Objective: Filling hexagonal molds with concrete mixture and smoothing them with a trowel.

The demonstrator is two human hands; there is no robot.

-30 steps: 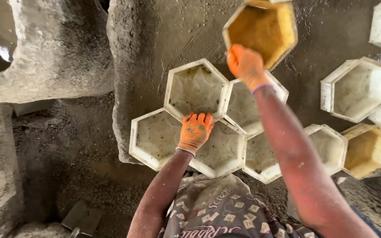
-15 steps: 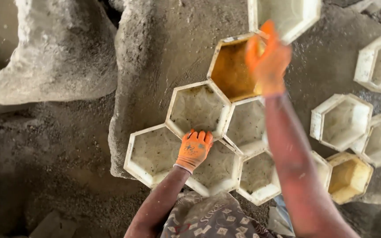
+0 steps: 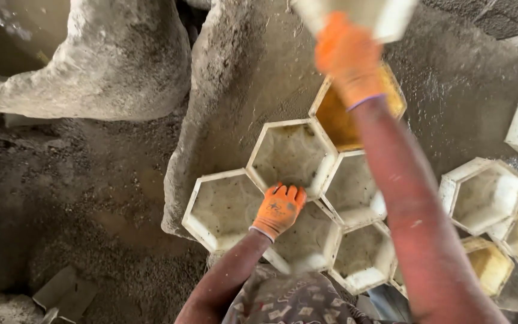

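Change: I see the yellow hexagonal mould (image 3: 355,117) now down beside the white hexagonal moulds (image 3: 292,155), where half a second ago it was tilted in the air.
Right hand: my right hand (image 3: 348,60) in its orange glove lies over the yellow mould's far rim; whether it grips or only rests, I cannot tell (motion blur).
Left hand: my left hand (image 3: 279,209) presses flat, fingers spread, on the joint between white moulds, grasping nothing.
Meaning: I judge the cluster has gained one piece.
Surface: a rough, damp concrete slab (image 3: 253,78).
Room: gritty ground (image 3: 79,198), more moulds (image 3: 481,195) to the right.
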